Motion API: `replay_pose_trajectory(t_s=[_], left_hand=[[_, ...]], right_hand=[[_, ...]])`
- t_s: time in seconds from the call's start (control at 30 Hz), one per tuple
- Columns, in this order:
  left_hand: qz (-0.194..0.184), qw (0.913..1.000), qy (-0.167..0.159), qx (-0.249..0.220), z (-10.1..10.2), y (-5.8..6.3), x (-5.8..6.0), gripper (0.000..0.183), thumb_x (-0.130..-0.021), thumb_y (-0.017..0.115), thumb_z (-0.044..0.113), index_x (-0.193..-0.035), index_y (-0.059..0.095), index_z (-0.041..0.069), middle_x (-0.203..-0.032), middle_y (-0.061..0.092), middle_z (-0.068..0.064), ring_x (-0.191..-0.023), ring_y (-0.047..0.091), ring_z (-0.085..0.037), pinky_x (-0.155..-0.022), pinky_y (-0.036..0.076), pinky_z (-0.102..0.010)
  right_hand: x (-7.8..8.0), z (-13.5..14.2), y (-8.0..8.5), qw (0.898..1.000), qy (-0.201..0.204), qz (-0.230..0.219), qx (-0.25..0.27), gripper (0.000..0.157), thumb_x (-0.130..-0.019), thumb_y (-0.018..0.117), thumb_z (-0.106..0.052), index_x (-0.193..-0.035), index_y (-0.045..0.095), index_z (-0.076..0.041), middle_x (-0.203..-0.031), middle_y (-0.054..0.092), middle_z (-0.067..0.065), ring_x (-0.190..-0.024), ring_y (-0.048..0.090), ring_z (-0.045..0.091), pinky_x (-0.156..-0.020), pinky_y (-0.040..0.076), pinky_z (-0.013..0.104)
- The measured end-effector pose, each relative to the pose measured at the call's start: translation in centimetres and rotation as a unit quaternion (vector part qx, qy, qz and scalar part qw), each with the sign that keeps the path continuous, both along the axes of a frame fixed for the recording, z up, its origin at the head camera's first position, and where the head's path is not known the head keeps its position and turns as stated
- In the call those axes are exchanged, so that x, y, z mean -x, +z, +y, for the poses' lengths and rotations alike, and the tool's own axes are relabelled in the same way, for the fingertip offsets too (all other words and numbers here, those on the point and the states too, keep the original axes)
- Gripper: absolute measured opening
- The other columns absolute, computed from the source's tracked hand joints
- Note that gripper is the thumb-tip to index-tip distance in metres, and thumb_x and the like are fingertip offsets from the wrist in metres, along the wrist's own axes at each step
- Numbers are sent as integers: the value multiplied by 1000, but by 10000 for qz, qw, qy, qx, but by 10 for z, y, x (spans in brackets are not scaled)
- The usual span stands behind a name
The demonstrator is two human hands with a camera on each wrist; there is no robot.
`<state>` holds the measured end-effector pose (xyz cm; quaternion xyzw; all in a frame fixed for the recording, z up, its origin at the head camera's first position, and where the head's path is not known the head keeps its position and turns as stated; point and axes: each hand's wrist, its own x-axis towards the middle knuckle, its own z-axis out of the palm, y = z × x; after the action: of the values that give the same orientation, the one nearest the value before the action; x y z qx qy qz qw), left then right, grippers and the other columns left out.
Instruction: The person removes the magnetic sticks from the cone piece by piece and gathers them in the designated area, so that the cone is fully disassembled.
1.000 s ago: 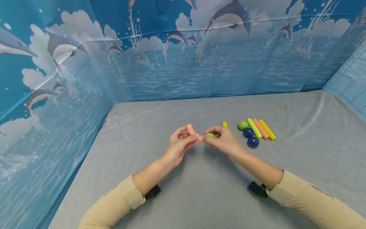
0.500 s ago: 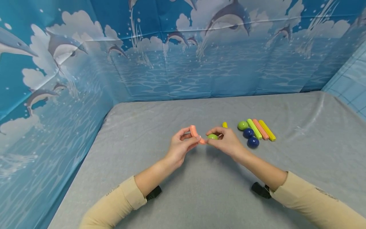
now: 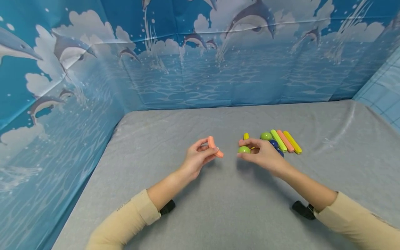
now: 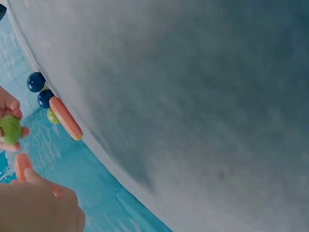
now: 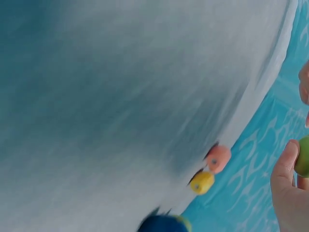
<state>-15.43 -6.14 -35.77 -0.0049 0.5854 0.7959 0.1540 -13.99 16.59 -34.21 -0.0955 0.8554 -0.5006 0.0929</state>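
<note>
My left hand (image 3: pixel 196 158) pinches a curved salmon-coloured piece (image 3: pixel 211 143) between thumb and fingers, above the grey cloth. To its right, my right hand (image 3: pixel 264 154) holds a glossy green ball (image 3: pixel 244 149) between thumb and fingertips. A gap separates the ball from the curved piece. The left wrist view shows the green ball (image 4: pixel 10 129) just above the salmon piece (image 4: pixel 21 165). Behind the right fingers lies a yellow piece (image 3: pixel 246 136), partly hidden. In the right wrist view the held green ball (image 5: pixel 303 157) is cut off by the frame edge.
Beyond the right hand lie another green ball (image 3: pixel 266 135) and two dark blue balls (image 3: pixel 274 143), partly covered by the hand. Beside them a light green stick (image 3: pixel 278 140), a salmon stick (image 3: pixel 285 141) and a yellow stick (image 3: pixel 293 142) lie side by side. A dolphin-print curtain (image 3: pixel 203 76) borders the table.
My right hand has moved right with the green ball, away from the curved piece, and now partly covers the blue balls. The left hand shifted slightly right, still holding its piece.
</note>
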Motion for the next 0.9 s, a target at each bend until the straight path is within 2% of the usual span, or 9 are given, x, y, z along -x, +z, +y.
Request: replay_pose_trajectory(t_s=[0.17,0.2,0.3,0.4,0.47,0.63,0.73,0.9], left_hand=[[-51,9994,-339,13,1,-2,8,10,-87,63,1,-94,57,6,-76,68,-5,-81,67,-17,-88,48,-31],[-87,9991,-425,29,1,-2,9,11,-87,63,1,-94,56,7,-75,68,-5,-82,67,-18,-88,48,-31],[-219,9978,-615,128,4,-3,15,22,-88,62,2,-108,55,7,-74,68,-5,-88,67,-18,-87,48,-29],[-440,9970,-542,320,9,-2,22,49,-87,64,2,-132,49,14,-79,68,-3,-90,66,-18,-85,49,-28],[-487,9964,-501,479,13,-3,28,56,-87,64,2,-138,46,15,-86,68,-5,-90,66,-18,-85,49,-29],[-564,9925,-571,917,23,-3,41,59,-84,67,0,-137,49,18,-105,63,-12,-89,66,-19,-88,48,-35],[-546,9888,-741,1176,29,-4,47,58,-84,67,0,-136,50,19,-107,61,-13,-89,65,-20,-89,48,-36],[-476,9810,-1093,1531,39,-7,55,58,-84,67,0,-136,50,17,-106,59,-9,-90,64,-20,-86,49,-34]], right_hand=[[-1,16,-1,9996,-22,260,-49,45,-82,72,-29,-118,60,-3,-112,57,10,-83,56,22,-67,50,28],[-1,20,-2,9994,-27,316,-106,44,-82,73,-28,-117,61,-4,-111,57,10,-81,56,22,-64,49,28],[-2,32,-1,9986,-48,430,-316,44,-82,73,-28,-117,62,-4,-108,56,10,-77,55,20,-62,48,26],[-2,45,0,9973,-20,556,-485,44,-83,72,-27,-118,61,-3,-106,56,11,-76,55,18,-61,47,26],[-2,52,1,9968,25,590,-543,44,-83,72,-27,-118,61,-2,-107,56,12,-78,57,18,-63,48,26],[-7,69,-1,9953,64,473,-840,46,-82,73,-27,-118,60,-1,-103,58,11,-80,56,14,-65,49,25],[-10,80,-5,9939,30,379,-1032,47,-82,73,-28,-119,59,-1,-101,59,11,-80,55,11,-65,49,24],[-15,93,-12,9937,20,403,-1044,42,-83,72,-25,-115,59,-1,-108,57,12,-82,56,8,-66,50,24]])
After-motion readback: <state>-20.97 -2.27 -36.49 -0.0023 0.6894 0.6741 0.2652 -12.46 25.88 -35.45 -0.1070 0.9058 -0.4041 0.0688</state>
